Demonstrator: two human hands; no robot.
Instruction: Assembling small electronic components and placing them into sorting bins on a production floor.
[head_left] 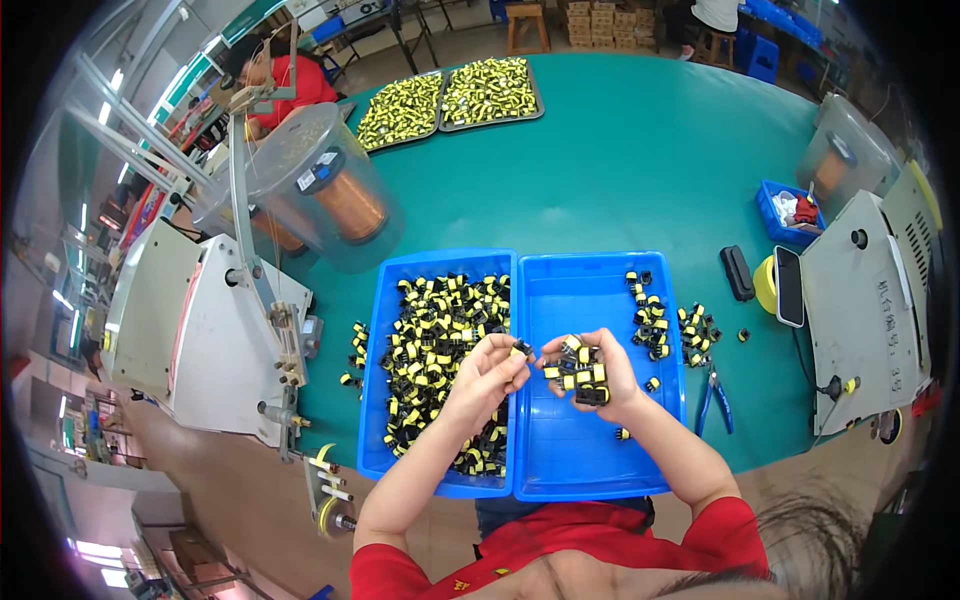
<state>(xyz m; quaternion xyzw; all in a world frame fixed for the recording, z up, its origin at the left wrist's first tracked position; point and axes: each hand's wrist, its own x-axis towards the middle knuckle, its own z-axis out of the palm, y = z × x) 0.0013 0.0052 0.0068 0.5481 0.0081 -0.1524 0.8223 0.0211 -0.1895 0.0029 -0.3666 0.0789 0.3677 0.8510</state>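
Between the fingertips of my left hand (pixel 488 378) is one small taped coil (pixel 521 348) with a black bobbin. My right hand (pixel 618 375) cradles a cluster of several more coils (pixel 578 380), black with yellow tape bands. The two hands almost meet above the seam of two blue trays. Below my left hand, the left tray (pixel 371 430) is heaped with the same kind of coils. Under my right hand, the right tray (pixel 560 450) has a group of coils (pixel 651 325) along its right side and bare blue bottom elsewhere.
Loose coils (pixel 697 330) and blue-handled pliers (pixel 715 402) lie right of the trays. A phone (pixel 788 286) leans by a yellow tape roll, near a blue basket (pixel 790 232). Machines flank both sides, with a copper wire spool (pixel 350 208) at left. Full metal trays (pixel 490 92) and a red-clad person (pixel 300 88) are farther off.
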